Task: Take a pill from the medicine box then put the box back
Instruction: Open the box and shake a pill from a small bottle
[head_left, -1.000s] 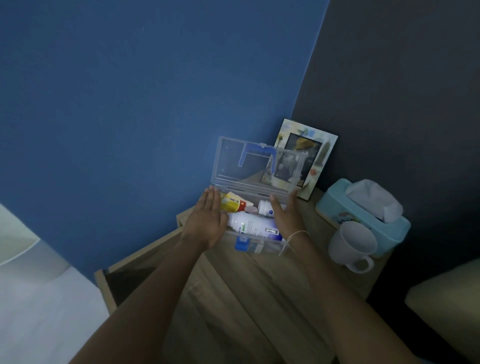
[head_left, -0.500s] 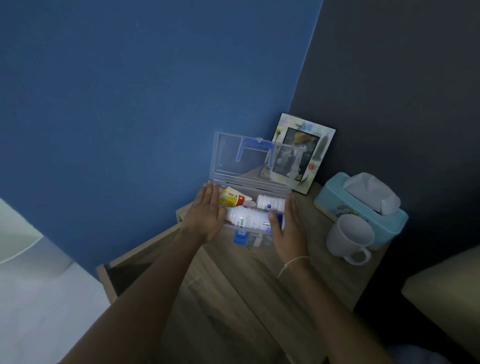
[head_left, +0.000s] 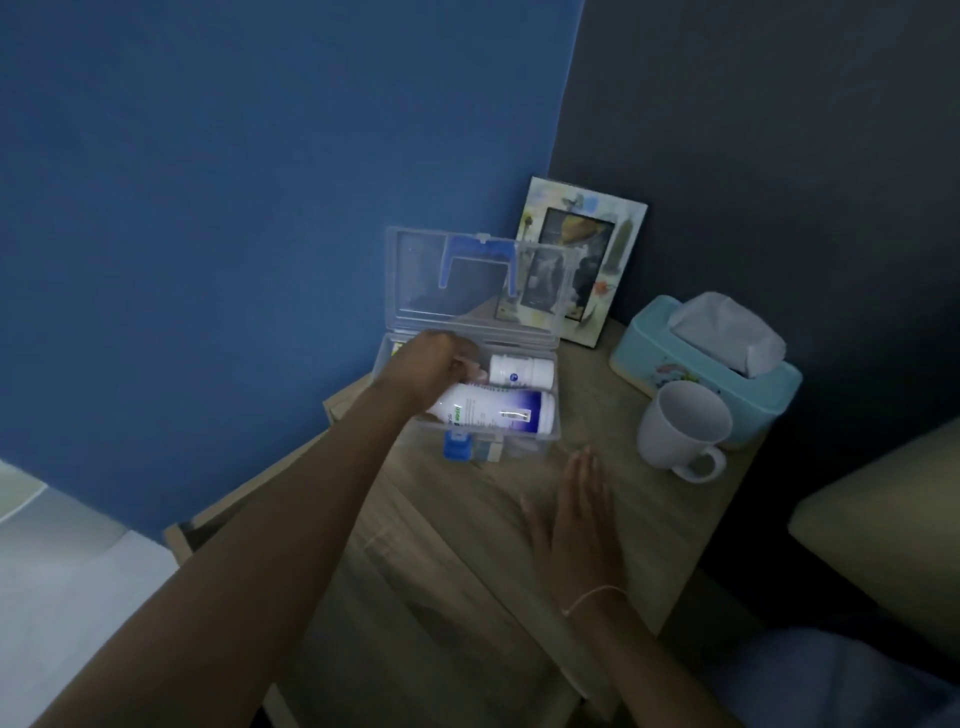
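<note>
Resting near the table's (head_left: 467, 545) far left corner, the clear medicine box (head_left: 550, 415) stands with its lid (head_left: 415, 280) raised upright toward the blue wall. The left hand (head_left: 431, 371) reaches into the box's left end, fingers curled down among the contents; whether it grips anything cannot be told. The right hand (head_left: 582, 525) lies flat and spread on bare wood just in front of the box, holding nothing. Two white bottles lie on their sides inside: a small one (head_left: 522, 371) at the back and a larger one with a purple label (head_left: 493, 413) in front; their print is too blurred to read. A blue latch (head_left: 457, 446) hangs at the box's front wall. Toward the right edge stand one white mug (head_left: 680, 431) and one tissue box (head_left: 711, 358), and one picture frame (head_left: 587, 270) leans in the far corner. Open wood stretches along the near edge.
</note>
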